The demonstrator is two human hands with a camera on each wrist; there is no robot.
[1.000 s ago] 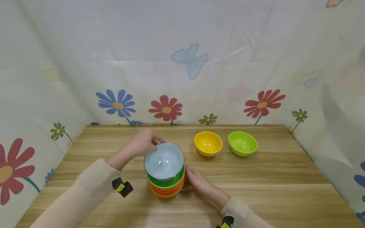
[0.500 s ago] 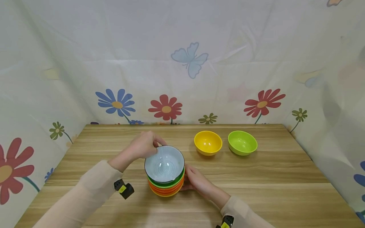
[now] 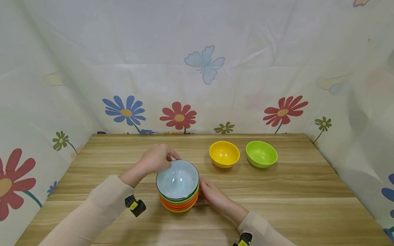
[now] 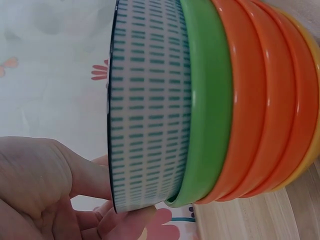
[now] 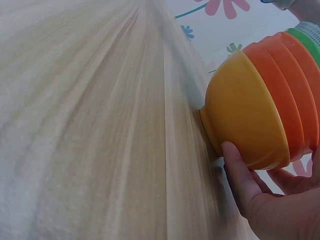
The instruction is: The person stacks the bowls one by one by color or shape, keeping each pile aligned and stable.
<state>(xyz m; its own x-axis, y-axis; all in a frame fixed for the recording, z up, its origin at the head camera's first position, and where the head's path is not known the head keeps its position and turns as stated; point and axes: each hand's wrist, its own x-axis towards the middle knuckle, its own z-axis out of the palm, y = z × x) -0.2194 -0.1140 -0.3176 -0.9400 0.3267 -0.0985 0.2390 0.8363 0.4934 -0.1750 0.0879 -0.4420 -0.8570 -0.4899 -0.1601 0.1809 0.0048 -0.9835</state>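
Note:
A stack of bowls stands on the table, left of the middle in the head view. On top sits a pale blue-grey bowl [image 3: 178, 181] with a dark rim and teal dashes outside. Under it come a green bowl [image 4: 212, 105], orange bowls [image 4: 255, 100] and a yellow bowl [image 5: 245, 112] at the bottom. My left hand [image 3: 156, 159] pinches the top bowl's far left rim between thumb and fingers. My right hand [image 3: 213, 196] rests its fingers against the stack's right side, low by the yellow bowl, without wrapping round it.
Behind the stack to the right, a second yellow bowl [image 3: 224, 154] and a lime green bowl [image 3: 261, 154] stand side by side on the wooden table [image 3: 292, 201]. A flower-printed cloth [image 3: 147, 51] hangs behind and at both sides.
My left hand has lowered the pale blue-grey bowl into the green one, so less of the green bowl shows. The right hand has stayed at the stack's side.

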